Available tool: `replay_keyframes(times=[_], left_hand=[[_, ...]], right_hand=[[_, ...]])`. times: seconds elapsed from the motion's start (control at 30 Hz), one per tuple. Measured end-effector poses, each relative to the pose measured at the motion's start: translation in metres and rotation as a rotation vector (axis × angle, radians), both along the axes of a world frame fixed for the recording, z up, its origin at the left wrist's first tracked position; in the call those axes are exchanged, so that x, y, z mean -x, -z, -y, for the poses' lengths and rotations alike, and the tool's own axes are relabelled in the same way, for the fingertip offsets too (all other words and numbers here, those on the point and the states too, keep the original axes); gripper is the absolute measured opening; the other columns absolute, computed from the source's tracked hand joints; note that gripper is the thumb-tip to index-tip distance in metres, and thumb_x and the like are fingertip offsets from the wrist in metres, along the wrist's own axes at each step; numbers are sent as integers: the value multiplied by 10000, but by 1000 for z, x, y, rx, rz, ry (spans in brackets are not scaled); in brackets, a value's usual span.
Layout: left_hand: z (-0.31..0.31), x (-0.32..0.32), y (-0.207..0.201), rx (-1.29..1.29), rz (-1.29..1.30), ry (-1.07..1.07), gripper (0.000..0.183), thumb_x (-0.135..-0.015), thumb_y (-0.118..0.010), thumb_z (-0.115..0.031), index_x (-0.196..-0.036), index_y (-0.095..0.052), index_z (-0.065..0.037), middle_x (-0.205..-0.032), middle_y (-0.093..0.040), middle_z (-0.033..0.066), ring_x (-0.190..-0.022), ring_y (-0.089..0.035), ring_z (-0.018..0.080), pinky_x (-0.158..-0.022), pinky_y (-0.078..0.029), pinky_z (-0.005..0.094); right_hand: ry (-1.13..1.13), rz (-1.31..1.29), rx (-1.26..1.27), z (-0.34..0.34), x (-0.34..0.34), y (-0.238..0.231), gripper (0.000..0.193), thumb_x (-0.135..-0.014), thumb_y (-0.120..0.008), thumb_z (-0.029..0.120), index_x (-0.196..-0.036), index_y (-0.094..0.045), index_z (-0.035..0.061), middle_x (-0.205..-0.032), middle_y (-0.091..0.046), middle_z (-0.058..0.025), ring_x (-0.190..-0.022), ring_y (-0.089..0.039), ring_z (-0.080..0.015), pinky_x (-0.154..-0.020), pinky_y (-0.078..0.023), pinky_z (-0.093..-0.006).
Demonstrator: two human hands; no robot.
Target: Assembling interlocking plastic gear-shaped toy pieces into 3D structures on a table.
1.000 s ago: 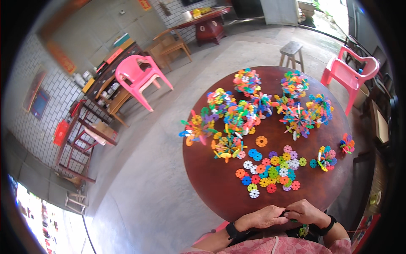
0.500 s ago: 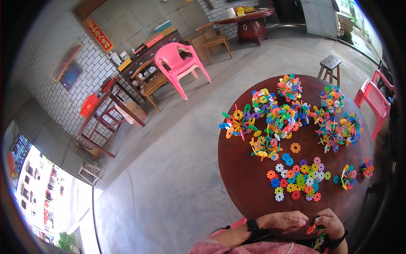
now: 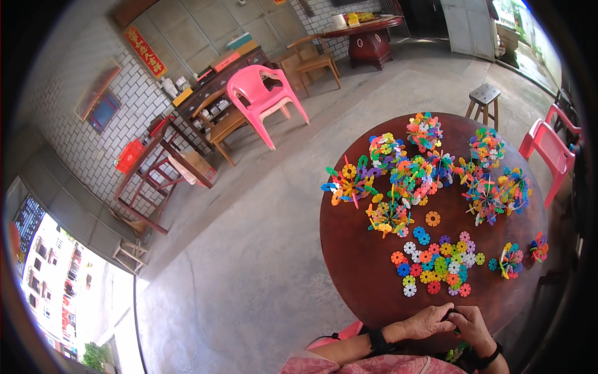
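Note:
My left hand (image 3: 428, 323) and my right hand (image 3: 474, 328) meet over the near edge of the round table. Both are closed, fingertips together around a small dark piece (image 3: 450, 314), mostly covered by my fingers. Below my right hand, part of a green and multicoloured cluster (image 3: 459, 352) shows near my lap; whether it is held cannot be told. Just beyond my hands lie several loose flower-shaped notched plastic discs (image 3: 440, 266) in many colours. A single orange disc (image 3: 432, 218) lies farther off. To the right sit two small clusters of joined discs (image 3: 510, 260).
Several ball-shaped clusters of joined discs (image 3: 412, 179) stand on the far half of the dark red table (image 3: 355, 268). A pink chair (image 3: 550, 156) and a wooden stool (image 3: 484, 95) stand beyond it. Another pink chair (image 3: 261, 93) stands on the grey floor near the cabinet.
My hands have come together, left moving toward right. The orange piece seen earlier at my right fingers is now hidden, and a dark piece shows between the fingertips.

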State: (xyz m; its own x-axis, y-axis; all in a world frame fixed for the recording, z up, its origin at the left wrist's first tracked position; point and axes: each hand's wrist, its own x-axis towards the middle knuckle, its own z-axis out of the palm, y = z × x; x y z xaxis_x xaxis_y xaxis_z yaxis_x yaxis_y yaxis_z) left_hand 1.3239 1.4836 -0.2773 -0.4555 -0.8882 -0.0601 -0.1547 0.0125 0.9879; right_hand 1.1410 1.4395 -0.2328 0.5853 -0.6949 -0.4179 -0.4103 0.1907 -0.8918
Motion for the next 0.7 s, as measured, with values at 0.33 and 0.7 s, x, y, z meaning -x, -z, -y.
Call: replay_keyframes(times=[0.33,0.7], left_hand=[[5,-9,-25,-21,66,128,497,-955,-478,-474,-1060,-437,11,-752,-583,159,-714,-582,306,-641,-435,381],[3,-11,-14,-224,20,133,430,-979,-435,-381,-1145,-502,10,-785,-538,87,-693,-506,124,-623,-413,291]], right_hand=[[-9,164,-259,1,8,-15,244,-933,-545,180,-889,-635,-43,-672,-575,3,-602,-523,-60,-509,-422,-231],[-256,108,29,11,15,0,293,-952,-518,242,-1019,-629,-20,-762,-624,-62,-649,-577,-114,-536,-501,-295]])
